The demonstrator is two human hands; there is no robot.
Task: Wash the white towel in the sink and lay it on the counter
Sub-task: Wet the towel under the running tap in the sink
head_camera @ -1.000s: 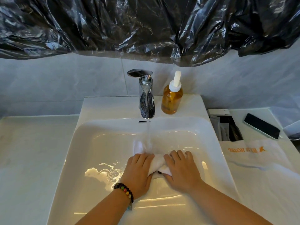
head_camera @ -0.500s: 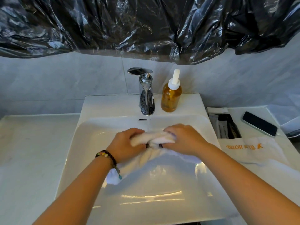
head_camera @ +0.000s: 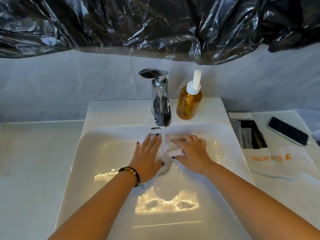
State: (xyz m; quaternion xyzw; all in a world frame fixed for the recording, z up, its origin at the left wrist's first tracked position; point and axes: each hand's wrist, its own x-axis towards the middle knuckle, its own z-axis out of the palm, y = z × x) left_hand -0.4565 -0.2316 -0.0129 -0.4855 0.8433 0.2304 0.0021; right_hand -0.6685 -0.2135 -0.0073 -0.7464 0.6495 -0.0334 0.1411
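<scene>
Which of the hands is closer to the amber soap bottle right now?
The right hand. It grips the towel in the sink, just in front of the amber soap bottle. The left hand presses the towel farther left, beyond the faucet stream.

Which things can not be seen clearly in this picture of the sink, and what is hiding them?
All in the head view:
- White towel: mostly covered by the left hand and right hand; its full size is unclear.
- Drain: hidden under the towel.
- Packets in the tray: too small to read.
- Phone: screen dark.
- Wall above: covered by black plastic sheet.
</scene>
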